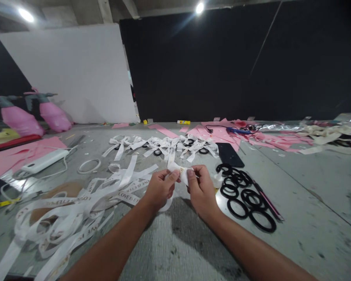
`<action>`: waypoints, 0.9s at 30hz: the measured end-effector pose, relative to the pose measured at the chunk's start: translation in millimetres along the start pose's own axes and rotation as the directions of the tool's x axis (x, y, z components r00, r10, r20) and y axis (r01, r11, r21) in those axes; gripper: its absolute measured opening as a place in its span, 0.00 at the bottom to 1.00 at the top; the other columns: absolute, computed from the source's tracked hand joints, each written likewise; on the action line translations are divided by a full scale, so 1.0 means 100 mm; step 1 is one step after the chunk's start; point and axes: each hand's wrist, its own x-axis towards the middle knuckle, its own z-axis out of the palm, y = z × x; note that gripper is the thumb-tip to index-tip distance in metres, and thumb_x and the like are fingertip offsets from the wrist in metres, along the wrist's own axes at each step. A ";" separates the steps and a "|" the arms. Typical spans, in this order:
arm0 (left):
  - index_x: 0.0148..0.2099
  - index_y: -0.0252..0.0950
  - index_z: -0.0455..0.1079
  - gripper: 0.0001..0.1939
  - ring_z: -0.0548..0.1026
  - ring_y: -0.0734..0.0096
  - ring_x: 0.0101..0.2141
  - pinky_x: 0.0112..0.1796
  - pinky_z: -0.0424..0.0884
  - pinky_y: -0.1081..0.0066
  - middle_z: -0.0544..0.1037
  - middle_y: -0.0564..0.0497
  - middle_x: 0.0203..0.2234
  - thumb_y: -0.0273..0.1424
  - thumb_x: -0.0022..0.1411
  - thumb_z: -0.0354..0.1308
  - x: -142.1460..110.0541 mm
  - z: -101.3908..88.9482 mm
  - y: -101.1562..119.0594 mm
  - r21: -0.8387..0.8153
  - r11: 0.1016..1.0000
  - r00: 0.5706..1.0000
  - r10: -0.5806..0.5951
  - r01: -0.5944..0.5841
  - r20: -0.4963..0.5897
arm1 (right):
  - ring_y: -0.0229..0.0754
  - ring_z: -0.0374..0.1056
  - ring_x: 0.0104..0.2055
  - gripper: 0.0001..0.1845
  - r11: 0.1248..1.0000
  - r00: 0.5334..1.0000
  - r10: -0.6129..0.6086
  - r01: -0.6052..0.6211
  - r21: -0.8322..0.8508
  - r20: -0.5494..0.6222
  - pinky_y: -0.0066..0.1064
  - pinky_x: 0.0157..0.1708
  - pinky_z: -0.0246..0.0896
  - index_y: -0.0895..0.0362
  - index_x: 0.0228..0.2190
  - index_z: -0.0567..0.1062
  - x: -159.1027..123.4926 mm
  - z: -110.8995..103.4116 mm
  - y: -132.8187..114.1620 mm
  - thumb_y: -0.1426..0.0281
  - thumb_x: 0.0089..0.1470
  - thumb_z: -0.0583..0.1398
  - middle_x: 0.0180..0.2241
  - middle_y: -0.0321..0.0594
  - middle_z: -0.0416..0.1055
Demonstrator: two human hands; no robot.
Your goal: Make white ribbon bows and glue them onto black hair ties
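Note:
Between my two hands, above the middle of the table, is a white printed ribbon, folded into a small bunch. My left hand pinches its left side with thumb and fingers. On its right side, my right hand grips it the same way. Long loose ribbon lengths with dark lettering lie tangled to the left of my left hand. Several black rings are spread to the right of my right hand. Beyond my hands sits a row of white ribbon bows, some with black rings among them.
A black phone lies behind the rings, and a pencil beside them. Pink paper scraps cover the back. At left are a white power strip, a white coil and pink spray bottles. A yellow glue stick lies by the wall.

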 end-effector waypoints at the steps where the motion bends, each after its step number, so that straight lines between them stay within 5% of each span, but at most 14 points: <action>1: 0.26 0.34 0.66 0.22 0.51 0.84 0.10 0.13 0.46 0.79 0.57 0.62 0.08 0.49 0.53 0.62 0.01 0.00 0.00 0.024 0.999 0.999 0.033 -0.032 -0.038 | 0.39 0.60 0.22 0.11 0.999 1.000 -0.014 0.014 -0.035 -0.001 0.30 0.22 0.55 0.53 0.34 0.64 0.00 -0.01 -0.02 0.59 0.63 0.51 0.23 0.33 0.64; 7: 0.23 0.35 0.61 0.21 0.58 0.83 0.14 0.15 0.52 0.78 0.61 0.59 0.11 0.45 0.56 0.61 0.05 -0.03 -0.01 0.065 0.981 0.969 0.190 -0.182 -0.158 | 0.39 0.61 0.24 0.08 0.982 0.989 -0.124 0.134 -0.132 0.083 0.30 0.25 0.55 0.54 0.33 0.68 -0.01 -0.03 -0.08 0.64 0.61 0.54 0.24 0.35 0.67; 15: 0.28 0.37 0.59 0.22 0.52 0.86 0.11 0.12 0.48 0.82 0.58 0.64 0.12 0.48 0.54 0.63 0.07 0.02 0.00 -0.091 0.974 0.927 0.165 -0.206 -0.336 | 0.38 0.62 0.24 0.07 0.977 0.988 -0.130 0.142 -0.159 0.079 0.29 0.25 0.55 0.54 0.33 0.67 -0.04 0.00 -0.05 0.66 0.61 0.54 0.24 0.34 0.67; 22: 0.31 0.39 0.58 0.24 0.53 0.87 0.12 0.12 0.51 0.84 0.57 0.65 0.15 0.52 0.51 0.62 0.07 0.13 0.01 -0.202 0.951 0.877 0.118 -0.235 -0.465 | 0.36 0.55 0.21 0.13 0.974 0.983 0.145 -0.162 0.160 0.117 0.27 0.20 0.51 0.53 0.32 0.62 -0.12 0.11 -0.08 0.57 0.62 0.52 0.22 0.30 0.59; 27: 0.32 0.38 0.60 0.24 0.56 0.86 0.12 0.13 0.52 0.83 0.60 0.64 0.15 0.53 0.53 0.61 0.03 0.11 0.02 -0.144 0.962 0.908 0.160 -0.231 -0.388 | 0.32 0.52 0.18 0.18 0.752 0.900 0.382 -0.434 0.496 0.209 0.21 0.16 0.48 0.51 0.30 0.60 -0.10 0.10 -0.12 0.51 0.56 0.58 0.19 0.25 0.55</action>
